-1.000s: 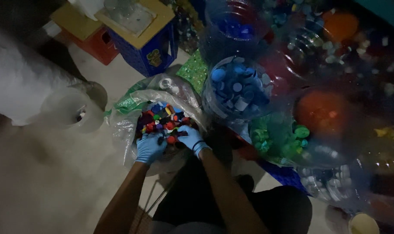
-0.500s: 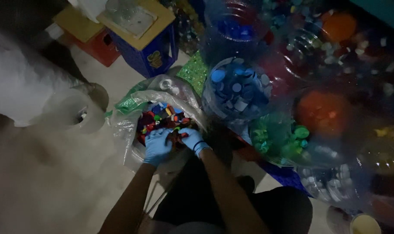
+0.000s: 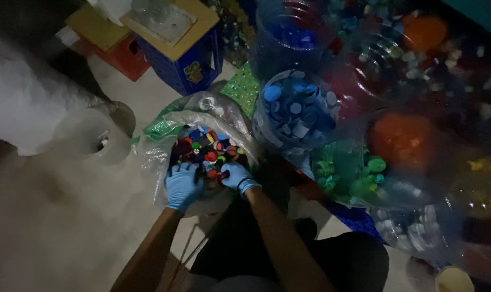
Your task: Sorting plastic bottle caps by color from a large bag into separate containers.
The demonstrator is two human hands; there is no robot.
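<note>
Dim, noisy frame; light falling mainly on floor at 8 o'clock; 3 o'clock edge blurring dark.

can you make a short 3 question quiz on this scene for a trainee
1. True or false: both the left hand and the right hand wear blue gloves.
2. Multiple choice: the hands rest in which container? A) the clear bag of mixed-colour caps B) the container of blue caps C) the container of green caps
3. Short answer: what colour is the crate with the yellow top, beyond the bag?

Key
1. True
2. A
3. Blue
</note>
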